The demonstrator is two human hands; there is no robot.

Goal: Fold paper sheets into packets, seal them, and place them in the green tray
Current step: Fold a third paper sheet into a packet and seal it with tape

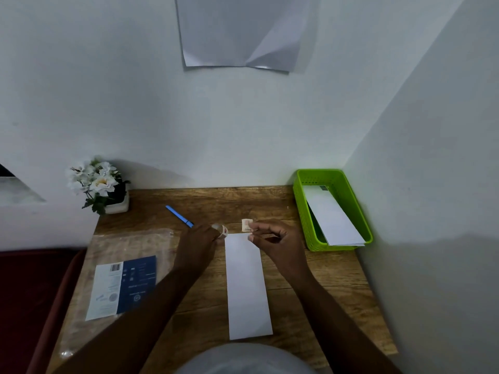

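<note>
A person seated at a wooden table (310, 271) prepares to seal a folded paper packet (247, 284), which lies lengthwise on the wood between both forearms. The left hand (198, 245) curls its grip around a small roll of tape (222, 230) at the packet's far left corner. The right hand (275, 240) pinches a torn-off piece of tape (246, 225) between thumb and fingertips, holding it just above the packet's far edge. The sealing step appears to be in hand; the next move calls for lowering the strip onto the packet's flap and pressing it flat. The green tray (301, 211) waits at the table's far right corner, already holding 1 white packet (330, 214). A blue pen (179, 216) lies nearby.
</note>
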